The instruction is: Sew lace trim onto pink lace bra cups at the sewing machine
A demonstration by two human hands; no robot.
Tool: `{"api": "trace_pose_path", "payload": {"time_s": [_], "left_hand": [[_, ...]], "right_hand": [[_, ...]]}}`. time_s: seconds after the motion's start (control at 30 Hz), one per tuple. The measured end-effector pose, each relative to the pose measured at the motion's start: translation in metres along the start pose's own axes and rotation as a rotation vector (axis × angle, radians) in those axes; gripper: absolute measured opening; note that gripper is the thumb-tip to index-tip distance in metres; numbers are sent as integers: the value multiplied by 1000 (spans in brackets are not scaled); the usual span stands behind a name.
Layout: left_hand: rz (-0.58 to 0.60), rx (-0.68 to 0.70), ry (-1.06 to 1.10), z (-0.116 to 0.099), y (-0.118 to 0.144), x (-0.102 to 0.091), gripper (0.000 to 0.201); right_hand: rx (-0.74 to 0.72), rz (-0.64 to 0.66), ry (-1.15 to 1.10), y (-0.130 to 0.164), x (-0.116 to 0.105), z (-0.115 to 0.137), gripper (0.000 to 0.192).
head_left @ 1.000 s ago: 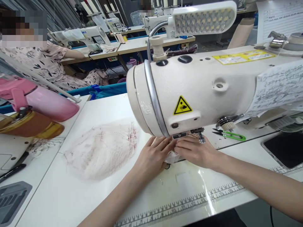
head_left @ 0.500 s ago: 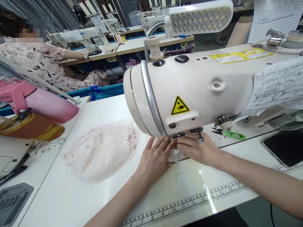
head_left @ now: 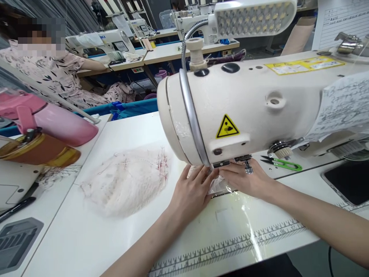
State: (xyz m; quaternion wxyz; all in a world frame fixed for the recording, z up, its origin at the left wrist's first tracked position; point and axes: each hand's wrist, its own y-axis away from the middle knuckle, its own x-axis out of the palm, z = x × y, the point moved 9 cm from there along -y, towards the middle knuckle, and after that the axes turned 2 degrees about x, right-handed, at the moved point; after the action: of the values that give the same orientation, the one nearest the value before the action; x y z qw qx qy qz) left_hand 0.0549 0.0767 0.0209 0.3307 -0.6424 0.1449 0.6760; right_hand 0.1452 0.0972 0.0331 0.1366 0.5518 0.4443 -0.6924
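White lace fabric [head_left: 216,186] lies on the bed of a white sewing machine [head_left: 245,111], beneath its head. My left hand [head_left: 191,192] rests on the lace, fingers stretched and apart, the tips pointing under the machine head. From the other side, my right hand [head_left: 248,179] has its bent fingers pressed together on the fabric's edge. The machine head and its metal fittings hide the needle and part of the right fingers. Left of my hands, a sheer whitish piece of fabric [head_left: 123,184] with dark red thread ends lies on the table.
Green-handled thread snips [head_left: 285,164] and a dark phone [head_left: 348,181] lie to the right. A pink bottle [head_left: 63,121] and an amber container [head_left: 43,150] stand at the left. A printed ruler [head_left: 219,252] runs along the front edge. A person [head_left: 57,77] sits behind, left.
The view has shifted slightly, so the machine appears a little further right. Both hands stay at the lace under the machine head; the left fingers have moved slightly.
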Motion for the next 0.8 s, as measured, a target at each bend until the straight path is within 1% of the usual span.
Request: {"api": "trace_pose_path", "payload": {"time_s": [0.07,0.13,0.2,0.3,0.37,0.43,0.57,0.7,0.8], "left_hand": [[-56,55,20,-3,2,-4,47],[-84,115,57,-4,5,-6,47],[-62,154,94,-1,7,-5,49],[-27,183,137,6,7,-5,51],[-33,182,147,10,7,-7,51],[-41,167,144,13,7,-8,51],[-40,140,130,14,7,-7,50],[-41,123,120,13,6,-8,50],[-62,109,119,10,5,-11,49]], "right_hand": [[-20,-21,57,1,-1,4,19],[-40,-45,104,2,-4,8,18],[-75,-70,129,1,-7,13,18],[-169,-79,110,-1,-9,23,22],[-193,-48,75,-2,-4,25,24],[-170,-18,51,-2,2,24,26],[-148,-37,32,0,6,25,24],[-151,-70,16,2,4,27,21],[-137,-53,10,1,3,25,20]]}}
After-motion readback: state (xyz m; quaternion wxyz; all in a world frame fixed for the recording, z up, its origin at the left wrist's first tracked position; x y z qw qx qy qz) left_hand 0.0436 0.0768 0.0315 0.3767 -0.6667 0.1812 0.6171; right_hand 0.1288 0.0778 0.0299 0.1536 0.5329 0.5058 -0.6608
